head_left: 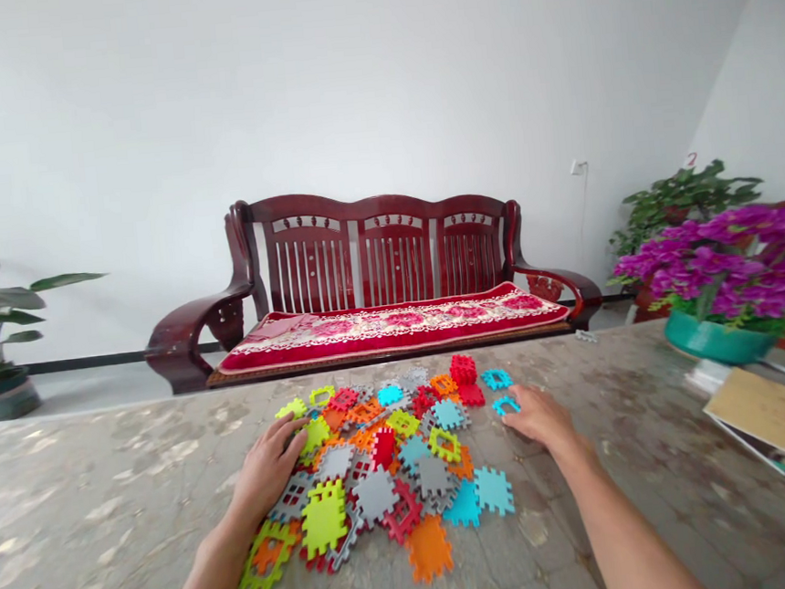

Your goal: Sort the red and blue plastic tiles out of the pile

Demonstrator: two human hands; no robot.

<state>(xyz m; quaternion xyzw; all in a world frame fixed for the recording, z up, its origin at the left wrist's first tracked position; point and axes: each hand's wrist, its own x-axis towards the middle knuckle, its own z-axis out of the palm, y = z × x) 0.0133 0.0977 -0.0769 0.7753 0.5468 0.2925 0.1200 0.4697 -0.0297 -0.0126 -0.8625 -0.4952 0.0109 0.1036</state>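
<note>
A spread-out heap of toothed plastic puzzle tiles in several colours lies on the table between my hands. My left hand (268, 459) rests palm down at the heap's left edge, fingers stretched out beside a lime green tile (317, 435). To the right of the heap, my right hand (542, 419) has its thumb and fingertips on a blue window-frame tile (505, 406). A second blue frame tile (496, 378) lies just beyond it. At the back of the heap sits a red block of joined tiles (463, 368). Nearest me is an orange tile (429, 549).
A patterned cloth covers the table (96, 522). On the right stand purple flowers in a teal pot (712, 338), with a cardboard-coloured book (781, 416) in front. A grey tile (585, 336) lies near the far edge. Beyond is a wooden bench (388, 240).
</note>
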